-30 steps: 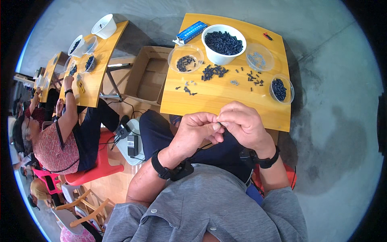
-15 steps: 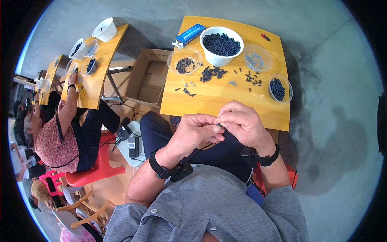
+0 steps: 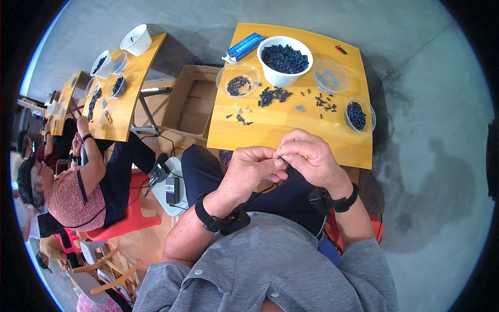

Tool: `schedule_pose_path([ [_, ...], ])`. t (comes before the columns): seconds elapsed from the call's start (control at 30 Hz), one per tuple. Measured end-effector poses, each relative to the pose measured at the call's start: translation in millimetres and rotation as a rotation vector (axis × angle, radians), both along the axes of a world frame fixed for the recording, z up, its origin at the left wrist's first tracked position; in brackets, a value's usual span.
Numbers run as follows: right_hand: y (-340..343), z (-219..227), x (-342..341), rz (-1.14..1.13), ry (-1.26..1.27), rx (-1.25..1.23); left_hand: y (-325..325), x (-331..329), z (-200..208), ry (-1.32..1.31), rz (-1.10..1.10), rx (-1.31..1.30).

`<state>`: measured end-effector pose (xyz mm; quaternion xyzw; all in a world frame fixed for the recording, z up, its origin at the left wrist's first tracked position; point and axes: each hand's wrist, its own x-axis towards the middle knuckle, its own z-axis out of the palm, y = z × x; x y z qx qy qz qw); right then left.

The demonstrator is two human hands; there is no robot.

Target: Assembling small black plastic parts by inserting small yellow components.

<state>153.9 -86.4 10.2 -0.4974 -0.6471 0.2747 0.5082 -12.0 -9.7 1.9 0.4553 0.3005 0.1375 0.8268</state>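
Observation:
My left hand (image 3: pixel 250 170) and my right hand (image 3: pixel 311 158) meet over my lap, just off the table's near edge. Thumb and fingers of both are pinched together around a small black part (image 3: pixel 282 158), mostly hidden by the fingertips. On the wooden table (image 3: pixel 249 135) beyond lie a pile of short black plastic pieces (image 3: pixel 274 95), a few small grey bits (image 3: pixel 300 108) and a scatter of loose black pieces (image 3: pixel 327 104). A white tub (image 3: pixel 280 78) full of black pieces stands behind them.
Clear bowls of parts stand at the left (image 3: pixel 221 86), back right (image 3: pixel 345 83) and right (image 3: pixel 373 122). A blue box (image 3: pixel 245 47) and a small red-and-black tool (image 3: pixel 340 49) lie at the back. Left are an open cardboard box (image 3: pixel 176 112) and a co-worker (image 3: pixel 78 200) at another table.
My hands keep their pinch, with only a slight shift of the fingers. The co-worker at the left has drawn a hand back from the bowls to the near table edge.

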Motion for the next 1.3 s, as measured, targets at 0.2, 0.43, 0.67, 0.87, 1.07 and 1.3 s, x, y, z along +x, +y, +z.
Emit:
schedule_pose_path([
  [0.2,3,-1,5,-0.016,-0.031,0.003,0,5,0,0.036,0.025,-0.057],
  [0.43,4,-2,7,-0.001,-0.036,0.015,4,7,-1,0.012,0.019,0.005],
  [0.67,1,-11,8,-0.124,0.565,-0.199,8,11,-2,-0.021,0.077,0.078],
  [0.87,3,-16,4,-0.065,0.725,-0.659,8,15,-10,-0.146,0.102,0.31],
  [1.07,6,-13,4,0.021,0.768,-0.733,10,14,-5,-0.153,0.04,0.286],
  [1.3,4,-12,-6,-0.151,0.799,-0.444,10,12,-11,-0.117,0.09,0.303],
])
